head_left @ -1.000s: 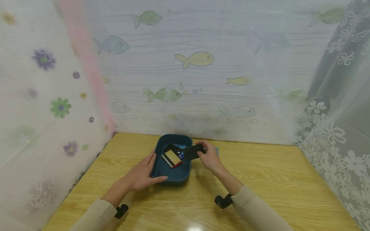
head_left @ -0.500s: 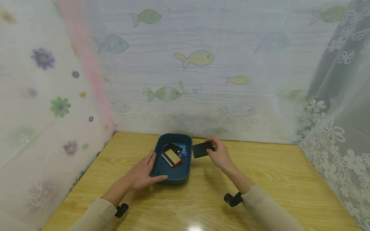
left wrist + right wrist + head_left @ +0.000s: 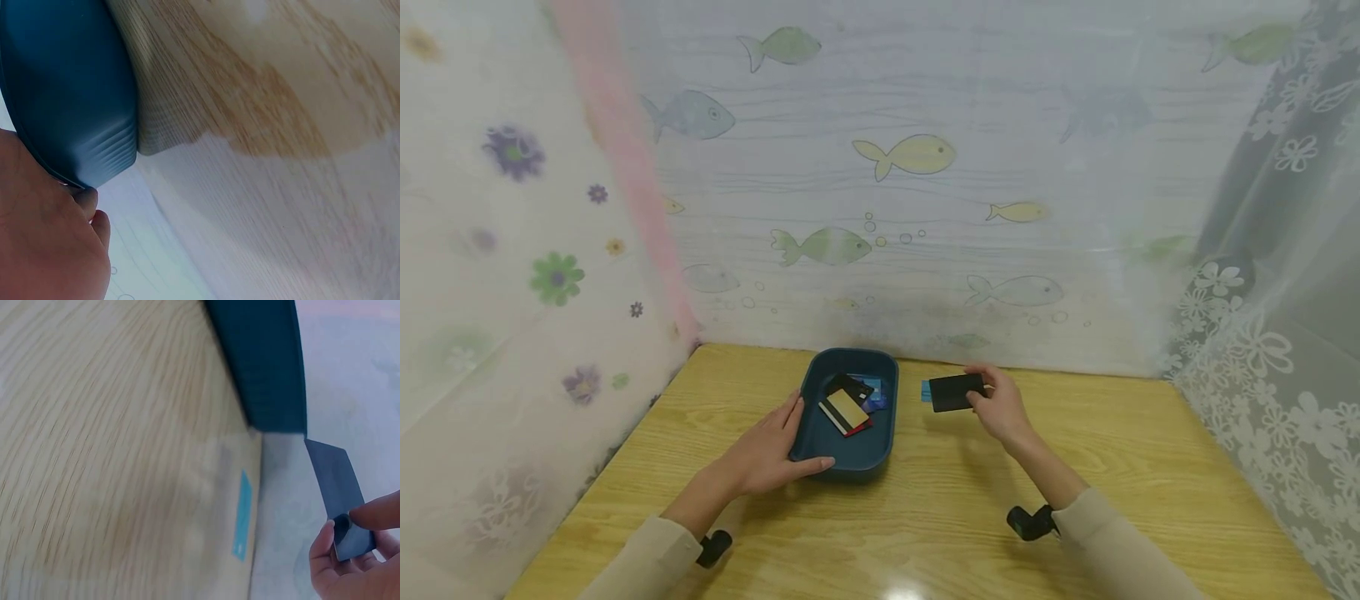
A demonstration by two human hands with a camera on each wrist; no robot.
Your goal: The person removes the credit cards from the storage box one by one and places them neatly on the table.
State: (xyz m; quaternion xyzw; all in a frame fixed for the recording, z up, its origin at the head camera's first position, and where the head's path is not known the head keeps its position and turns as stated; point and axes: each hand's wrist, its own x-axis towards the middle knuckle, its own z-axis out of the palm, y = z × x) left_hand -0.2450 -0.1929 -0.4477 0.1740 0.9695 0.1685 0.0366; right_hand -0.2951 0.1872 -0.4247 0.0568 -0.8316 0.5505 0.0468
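My left hand [image 3: 763, 450] rests against the left side of a dark blue plastic bin [image 3: 850, 458]. Its fingers lie straight along the outer wall, and the thumb stretches over the near rim. Inside the bin lie several cards in a loose pile, with a gold card [image 3: 847, 409] with a dark stripe on top. My right hand [image 3: 1003, 408] pinches a black card [image 3: 951, 393] between thumb and fingers, to the right of the bin. The right wrist view shows this card [image 3: 334, 478] held at one end, raised over the table.
A light blue card [image 3: 242, 515] lies flat on the wooden table [image 3: 1112, 467] near its back edge, partly covered by the black card in the head view. A fish-print curtain [image 3: 917, 208] hangs close behind the table.
My right hand has carried the black card from over the bin out to the right, uncovering blue cards in the bin. The left hand and the bin stay where they were.
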